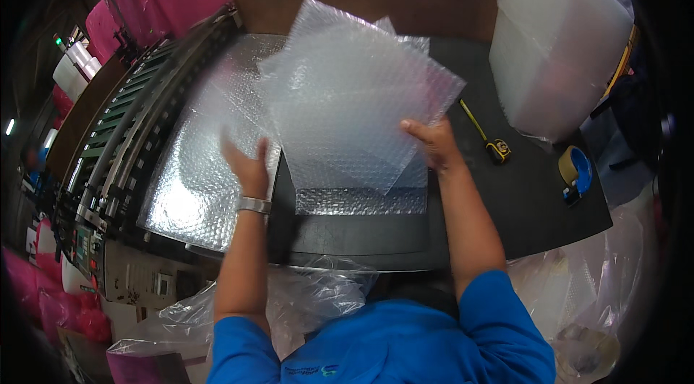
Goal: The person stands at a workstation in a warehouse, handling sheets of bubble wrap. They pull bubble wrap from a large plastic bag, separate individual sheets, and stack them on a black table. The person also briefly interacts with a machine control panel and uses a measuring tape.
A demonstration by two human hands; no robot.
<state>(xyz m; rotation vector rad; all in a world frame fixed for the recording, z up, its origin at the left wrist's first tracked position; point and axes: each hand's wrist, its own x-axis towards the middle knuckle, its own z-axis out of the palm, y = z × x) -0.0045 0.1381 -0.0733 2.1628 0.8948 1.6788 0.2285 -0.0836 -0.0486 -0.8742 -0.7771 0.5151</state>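
Several bubble wrap sheets (347, 95), clear and roughly square, are fanned unevenly above the dark tabletop. My right hand (434, 142) grips their right edge, thumb on top. Close to their left edge is my left hand (247, 161), slightly blurred, thumb and fingers apart and nothing in it. Under the held sheets, another bubble wrap piece (361, 201) lies on the table, mostly covered. A wide, shiny bubble wrap sheet (199, 167) spreads over the left side, next to my left hand.
On the left stands a long machine with rollers (137, 117). To the right lie a yellow tape measure (497, 150), its blade partly out, and a blue tape dispenser (576, 173). A tall wrapped white stack (557, 52) stands at the back right. Clear plastic (311, 297) hangs below the front edge.
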